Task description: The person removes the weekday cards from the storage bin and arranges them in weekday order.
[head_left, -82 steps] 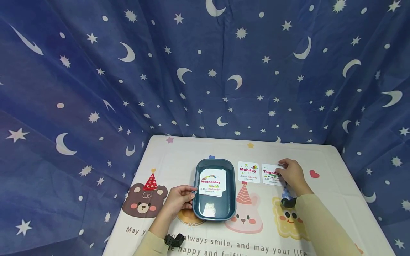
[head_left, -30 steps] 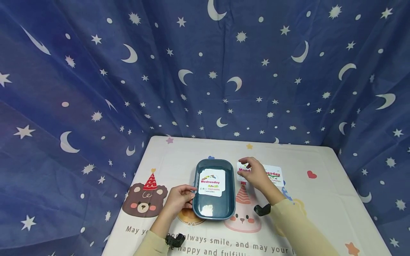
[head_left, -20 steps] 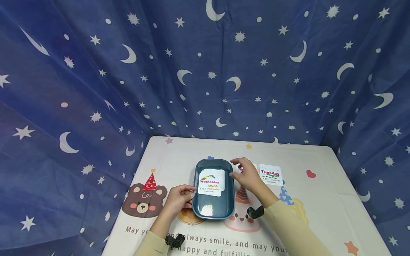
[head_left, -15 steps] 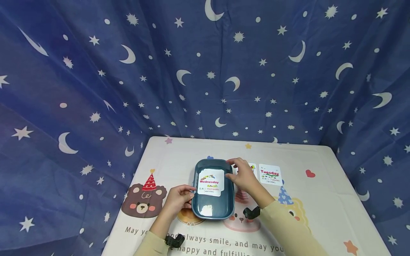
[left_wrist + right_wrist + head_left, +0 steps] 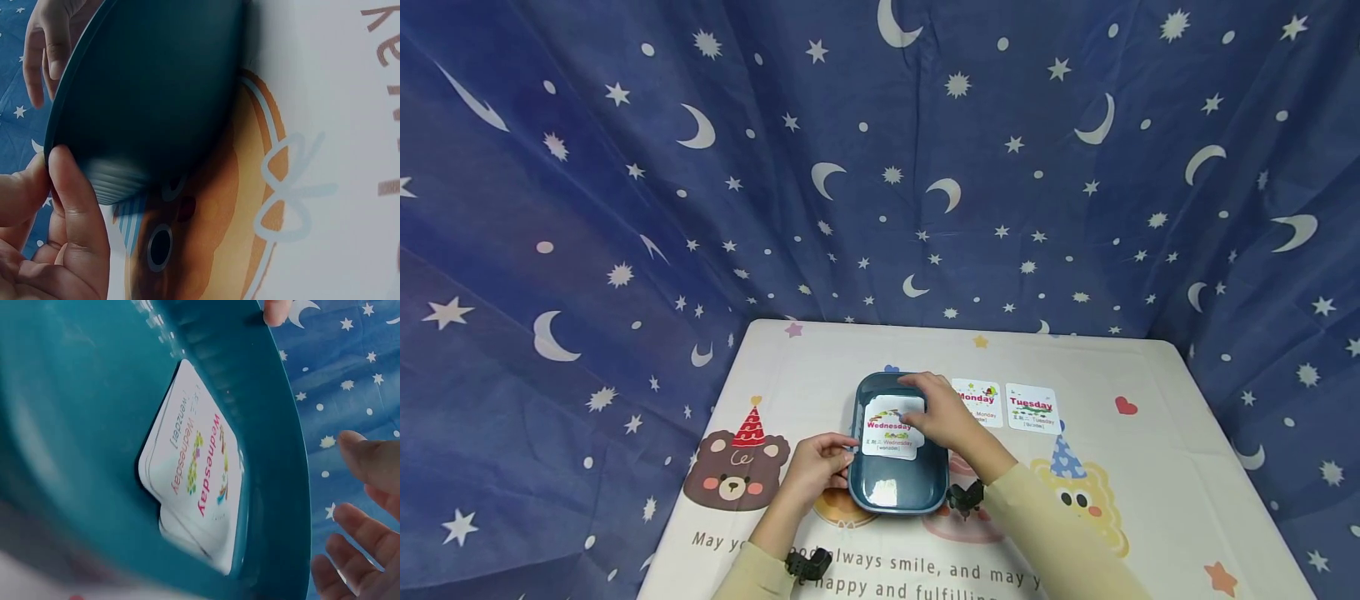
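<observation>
A dark teal plastic tray (image 5: 898, 493) stands on the table, holding a small stack of white cards with the Wednesday card (image 5: 886, 442) on top. At its left rim, my left hand (image 5: 817, 468) pinches the wall between thumb and fingers; the left wrist view shows the fingers (image 5: 78, 215) on the rim. My right hand (image 5: 949, 417) hovers over the tray's right side, thumb and index finger spread around the upper right of the cards. In the right wrist view the right hand (image 5: 365, 525) appears beyond the rim, fingers apart and holding nothing.
To the right of the tray lie a Monday card (image 5: 985, 407), partly covered by the right hand, and a Tuesday card (image 5: 1032, 408) beside it. The white tablecloth (image 5: 1157, 467) has cartoon prints. A blue star-and-moon curtain (image 5: 880, 208) hangs behind the table.
My right hand has left the Tuesday card's edge and travelled left, past the Monday card, to over the tray. The Tuesday card now lies uncovered. The left hand stays at the tray rim.
</observation>
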Motion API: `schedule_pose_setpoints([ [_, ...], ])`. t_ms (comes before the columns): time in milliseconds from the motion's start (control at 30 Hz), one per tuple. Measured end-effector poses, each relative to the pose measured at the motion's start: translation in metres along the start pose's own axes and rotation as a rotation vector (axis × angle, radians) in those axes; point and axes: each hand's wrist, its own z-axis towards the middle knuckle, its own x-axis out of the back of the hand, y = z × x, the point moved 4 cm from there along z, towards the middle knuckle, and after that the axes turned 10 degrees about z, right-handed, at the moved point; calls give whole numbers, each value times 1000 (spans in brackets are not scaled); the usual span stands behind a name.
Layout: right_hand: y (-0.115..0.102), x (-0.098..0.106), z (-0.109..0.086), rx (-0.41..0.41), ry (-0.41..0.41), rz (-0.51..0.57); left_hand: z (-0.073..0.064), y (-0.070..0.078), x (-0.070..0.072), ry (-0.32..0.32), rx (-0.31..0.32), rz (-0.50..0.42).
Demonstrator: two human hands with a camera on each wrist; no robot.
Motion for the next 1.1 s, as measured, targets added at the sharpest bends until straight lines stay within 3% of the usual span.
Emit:
schedule_pose_setpoints([
  [167,-6,-9,4,7,-67,-34,0,0,0,-4,4,-5],
  [500,-11,-30,4,66,-268,-246,0,0,0,-7,-1,-1],
  [1100,-5,-46,9,-23,-279,-416,0,0,0,0,3,8],
])
